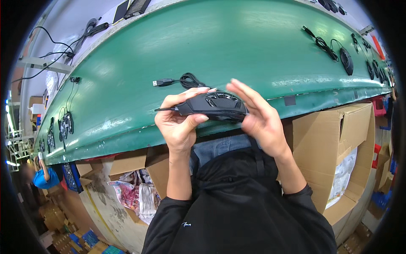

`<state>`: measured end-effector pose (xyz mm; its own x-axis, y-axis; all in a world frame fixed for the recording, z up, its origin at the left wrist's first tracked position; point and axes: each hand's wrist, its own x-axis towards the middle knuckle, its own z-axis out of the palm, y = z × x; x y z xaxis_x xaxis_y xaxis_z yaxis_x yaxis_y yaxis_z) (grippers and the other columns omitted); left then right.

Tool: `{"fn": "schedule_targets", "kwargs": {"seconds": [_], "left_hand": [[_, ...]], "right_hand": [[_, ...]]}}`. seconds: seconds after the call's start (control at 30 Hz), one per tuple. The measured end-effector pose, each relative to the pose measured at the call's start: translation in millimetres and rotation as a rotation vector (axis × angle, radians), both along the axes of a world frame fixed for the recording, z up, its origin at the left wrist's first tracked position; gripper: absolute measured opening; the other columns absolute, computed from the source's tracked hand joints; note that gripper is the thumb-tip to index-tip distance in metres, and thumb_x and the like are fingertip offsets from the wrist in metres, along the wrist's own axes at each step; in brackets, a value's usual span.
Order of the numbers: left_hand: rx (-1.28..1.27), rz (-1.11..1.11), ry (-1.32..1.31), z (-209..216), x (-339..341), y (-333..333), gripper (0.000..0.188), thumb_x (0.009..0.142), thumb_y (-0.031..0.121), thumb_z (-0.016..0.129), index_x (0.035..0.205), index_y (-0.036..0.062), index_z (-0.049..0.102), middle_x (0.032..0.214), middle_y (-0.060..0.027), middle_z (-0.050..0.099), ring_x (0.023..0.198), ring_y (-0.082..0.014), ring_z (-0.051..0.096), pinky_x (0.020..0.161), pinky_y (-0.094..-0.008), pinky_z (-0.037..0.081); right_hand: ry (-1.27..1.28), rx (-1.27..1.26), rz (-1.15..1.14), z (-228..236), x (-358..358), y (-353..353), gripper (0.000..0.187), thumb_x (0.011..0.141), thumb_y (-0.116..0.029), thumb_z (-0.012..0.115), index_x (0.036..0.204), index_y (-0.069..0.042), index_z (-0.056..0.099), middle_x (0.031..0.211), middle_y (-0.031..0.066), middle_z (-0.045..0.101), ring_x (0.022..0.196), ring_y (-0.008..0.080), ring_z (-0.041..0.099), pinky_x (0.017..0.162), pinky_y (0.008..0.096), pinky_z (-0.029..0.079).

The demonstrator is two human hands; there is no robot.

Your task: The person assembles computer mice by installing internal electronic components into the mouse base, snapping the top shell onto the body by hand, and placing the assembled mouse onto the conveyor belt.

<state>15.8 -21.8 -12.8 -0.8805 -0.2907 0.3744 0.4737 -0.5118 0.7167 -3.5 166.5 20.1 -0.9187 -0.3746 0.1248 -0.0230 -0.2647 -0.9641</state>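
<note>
Your black gaming mouse (216,107) is up over the near edge of the green conveyor belt (253,42), gripped between your left hand's (179,125) thumb and fingers; your right hand (265,125) is open at its rear — contact unclear. Handling looks midway: the USB cable (191,80) is coiled, the mouse not yet set down. Another mouse (346,62) lies farther right — nothing visibly blocks you.

At centre, the left hand (176,128) is curled in a grip; beside it, the right hand (267,127) is held with fingers extended.
</note>
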Motion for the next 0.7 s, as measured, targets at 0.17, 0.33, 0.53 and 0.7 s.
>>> {"fn": "schedule_targets", "kwargs": {"seconds": [0.17, 0.33, 0.53, 0.7], "left_hand": [[0.087, -0.012, -0.091, -5.0, 5.2, 11.8, 0.044, 0.070, -0.005, 0.082, 0.110, 0.0002, 0.063, 0.111, -0.0252, 0.068, 0.109, -0.0336, 0.066, 0.098, -0.0435, 0.052], [0.112, 0.050, -0.145, -3.4, 5.6, 12.3, 0.042, 0.073, -0.001, 0.083, 0.110, 0.0006, 0.063, 0.111, -0.0246, 0.068, 0.105, -0.0303, 0.067, 0.095, -0.0406, 0.054], [0.241, 0.022, -0.159, -3.8, 1.5, 10.1, 0.040, 0.077, 0.004, 0.082, 0.112, -0.0003, 0.062, 0.111, -0.0231, 0.068, 0.103, -0.0291, 0.067, 0.094, -0.0401, 0.054], [0.232, 0.087, -0.169, 2.6, -1.0, 11.8, 0.038, 0.080, 0.004, 0.080, 0.113, -0.0015, 0.061, 0.108, -0.0195, 0.069, 0.101, -0.0273, 0.067, 0.093, -0.0397, 0.054]], "right_hand": [[0.667, 0.432, -0.243, 4.4, -0.6, -12.7, 0.047, 0.074, 0.001, 0.078, 0.119, -0.002, 0.068, 0.115, 0.0177, 0.069, 0.105, 0.0301, 0.069, 0.087, 0.0361, 0.057], [0.656, 0.414, -0.325, 3.0, -3.7, -15.8, 0.037, 0.074, 0.001, 0.078, 0.110, -0.003, 0.072, 0.105, 0.0169, 0.072, 0.098, 0.0301, 0.072, 0.083, 0.0350, 0.058], [0.392, 0.392, -0.248, 14.3, 5.4, -22.8, 0.048, 0.077, 0.002, 0.076, 0.123, 0.002, 0.062, 0.108, 0.0191, 0.071, 0.096, 0.0302, 0.071, 0.083, 0.0338, 0.056], [0.393, 0.416, -0.294, 6.2, 3.9, -32.0, 0.046, 0.078, 0.001, 0.075, 0.121, 0.002, 0.060, 0.104, 0.0214, 0.069, 0.092, 0.0336, 0.071, 0.078, 0.0356, 0.056]]}}
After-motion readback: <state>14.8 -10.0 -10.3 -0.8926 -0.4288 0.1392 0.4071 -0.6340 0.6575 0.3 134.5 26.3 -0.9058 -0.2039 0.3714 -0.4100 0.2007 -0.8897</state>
